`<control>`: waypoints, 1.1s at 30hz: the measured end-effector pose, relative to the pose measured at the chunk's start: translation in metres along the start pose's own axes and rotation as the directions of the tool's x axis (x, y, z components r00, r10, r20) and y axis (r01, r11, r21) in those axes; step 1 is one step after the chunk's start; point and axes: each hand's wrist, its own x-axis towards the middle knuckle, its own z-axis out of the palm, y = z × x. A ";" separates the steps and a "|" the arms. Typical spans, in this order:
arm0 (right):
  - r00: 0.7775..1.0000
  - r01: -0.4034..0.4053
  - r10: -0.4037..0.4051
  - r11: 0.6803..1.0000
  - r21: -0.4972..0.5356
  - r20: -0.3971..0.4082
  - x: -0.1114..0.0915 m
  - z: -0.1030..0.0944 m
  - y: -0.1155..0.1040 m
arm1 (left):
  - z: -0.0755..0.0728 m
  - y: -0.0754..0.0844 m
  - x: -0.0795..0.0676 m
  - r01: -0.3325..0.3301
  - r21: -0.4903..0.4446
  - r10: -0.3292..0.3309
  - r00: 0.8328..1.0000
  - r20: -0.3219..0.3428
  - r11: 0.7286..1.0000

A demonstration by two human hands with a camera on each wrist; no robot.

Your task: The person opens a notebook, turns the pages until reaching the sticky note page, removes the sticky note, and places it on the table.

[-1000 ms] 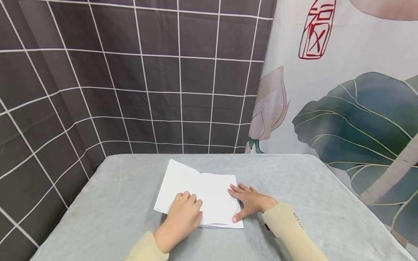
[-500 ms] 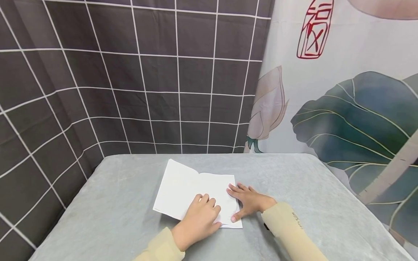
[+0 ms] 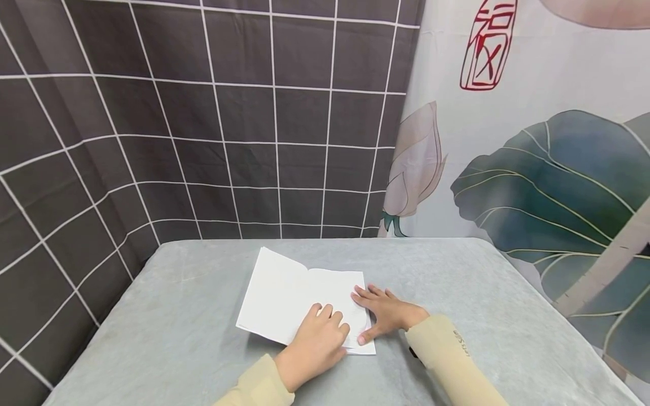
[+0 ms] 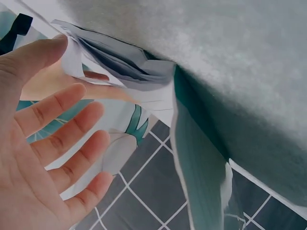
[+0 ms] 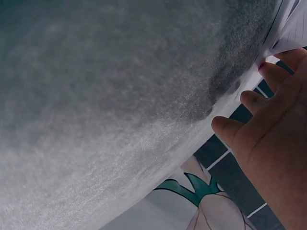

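An open notebook (image 3: 284, 293) with white pages lies on the grey-covered table, its left side lifted off the surface. Over the lower part of its right page is my left hand (image 3: 317, 344), fingers loosely bent. In the left wrist view those fingers hang apart, and the thumb (image 4: 50, 50) meets the edge of some curled pages (image 4: 115, 60). My right hand (image 3: 388, 313) rests with spread fingers on the notebook's right edge. The right wrist view shows its fingertips beside a corner of a lined page (image 5: 293, 33).
The grey cloth-covered table (image 3: 178, 316) extends around the notebook on all sides. Behind it hangs a dark curtain (image 3: 244, 113) with a white grid. A pale curtain (image 3: 457, 129) with lotus prints hangs to the right.
My left hand has moved right across the notebook, from near its middle onto the lower right page. The right hand stays at the right edge.
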 end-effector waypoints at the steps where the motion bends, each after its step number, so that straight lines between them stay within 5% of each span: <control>1: 1.000 -0.001 0.001 1.000 -0.002 0.000 0.000 0.000 0.000 | 0.000 0.000 0.000 -0.001 0.000 0.001 1.000 0.002 1.000; 33: 1.000 0.008 -0.009 1.000 -0.025 -0.025 -0.001 0.003 0.002 | 0.005 -0.002 -0.004 -0.047 0.117 0.060 0.992 -0.109 0.992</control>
